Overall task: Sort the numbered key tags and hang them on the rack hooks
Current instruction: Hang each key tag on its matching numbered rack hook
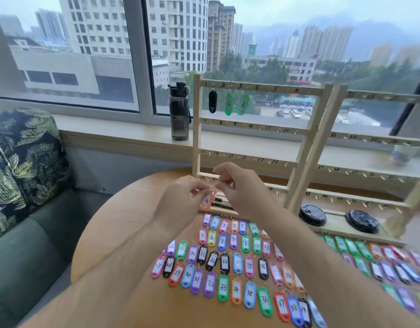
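left grip (pixel 180 197): bare | right grip (pixel 242 188): bare | forearms (pixel 133 256): bare, unsleeved to frame edge

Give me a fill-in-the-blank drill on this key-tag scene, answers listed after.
1. The orange plastic key tag, held by its ring between the left hand and the right hand, bears the number ____.
2. On the top rail of the pale wooden hook rack hang ____ tags.
3. The plastic tag on hook 1 is ____ in colour.
4. The dark translucent water bottle stands on the ____.

Missing words: 4; three; black; windowsill.
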